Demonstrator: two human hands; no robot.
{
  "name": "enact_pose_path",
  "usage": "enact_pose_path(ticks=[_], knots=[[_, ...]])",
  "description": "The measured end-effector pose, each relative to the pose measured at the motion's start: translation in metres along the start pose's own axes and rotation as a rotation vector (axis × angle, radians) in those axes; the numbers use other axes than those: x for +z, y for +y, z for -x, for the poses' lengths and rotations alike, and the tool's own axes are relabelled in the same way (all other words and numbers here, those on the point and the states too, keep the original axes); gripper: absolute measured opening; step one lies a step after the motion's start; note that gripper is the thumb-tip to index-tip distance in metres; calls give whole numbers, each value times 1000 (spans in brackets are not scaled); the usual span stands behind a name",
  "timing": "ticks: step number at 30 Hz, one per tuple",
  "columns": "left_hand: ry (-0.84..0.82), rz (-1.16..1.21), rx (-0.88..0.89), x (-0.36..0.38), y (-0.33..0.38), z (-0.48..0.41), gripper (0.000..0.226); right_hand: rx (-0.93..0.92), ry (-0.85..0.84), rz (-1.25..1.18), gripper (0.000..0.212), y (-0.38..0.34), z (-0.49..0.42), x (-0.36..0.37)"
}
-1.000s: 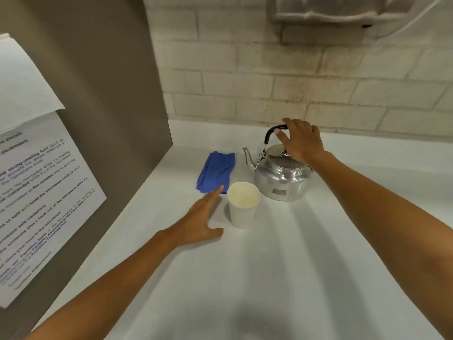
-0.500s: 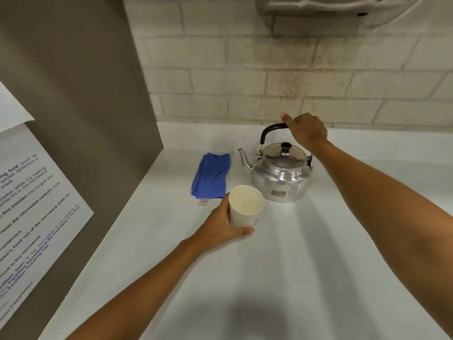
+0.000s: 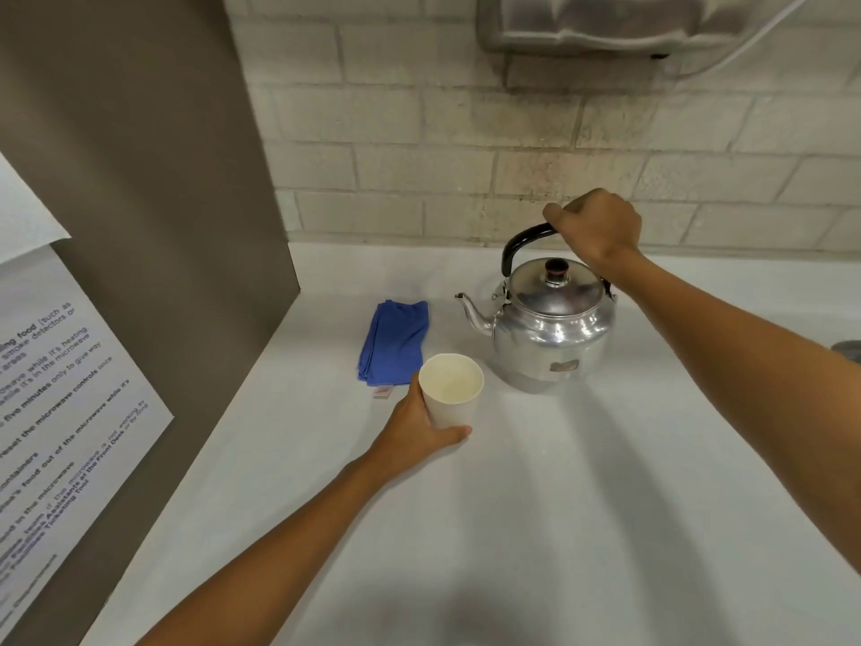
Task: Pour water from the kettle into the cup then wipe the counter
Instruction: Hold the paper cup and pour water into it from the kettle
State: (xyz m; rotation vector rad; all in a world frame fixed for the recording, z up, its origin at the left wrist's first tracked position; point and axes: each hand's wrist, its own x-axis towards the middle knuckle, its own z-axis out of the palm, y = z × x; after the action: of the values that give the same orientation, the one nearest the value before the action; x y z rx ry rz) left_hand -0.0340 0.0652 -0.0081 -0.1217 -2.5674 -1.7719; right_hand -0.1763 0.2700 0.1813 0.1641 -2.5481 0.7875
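A shiny metal kettle (image 3: 552,338) with a black handle stands on the white counter (image 3: 536,505), its spout pointing left. My right hand (image 3: 598,230) is closed around the top of the handle, which is raised upright. A white paper cup (image 3: 451,394) stands in front of the spout, and my left hand (image 3: 419,426) wraps around its left side and base. The cup looks empty. A folded blue cloth (image 3: 396,342) lies flat just behind and left of the cup.
A brown panel (image 3: 140,226) with printed notices walls off the left side. A brick wall runs behind the counter, with a metal dispenser (image 3: 605,25) mounted above. A small label (image 3: 383,392) lies by the cloth. A dark object (image 3: 848,352) peeks in at the right edge.
My left hand went from lying flat beside the cup to gripping it. My right hand closed on the kettle handle and swung it up from the lid to upright.
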Motion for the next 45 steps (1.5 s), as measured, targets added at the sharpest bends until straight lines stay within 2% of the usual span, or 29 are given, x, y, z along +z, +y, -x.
enact_pose_path(ticks=[25, 45], knots=[[29, -11, 5, 7, -1, -6, 85, -530, -111, 339, 41, -43, 39, -38], [26, -18, 14, 8, -1, -8, 85, -703, -119, 455, 44, -64, 42, -42]])
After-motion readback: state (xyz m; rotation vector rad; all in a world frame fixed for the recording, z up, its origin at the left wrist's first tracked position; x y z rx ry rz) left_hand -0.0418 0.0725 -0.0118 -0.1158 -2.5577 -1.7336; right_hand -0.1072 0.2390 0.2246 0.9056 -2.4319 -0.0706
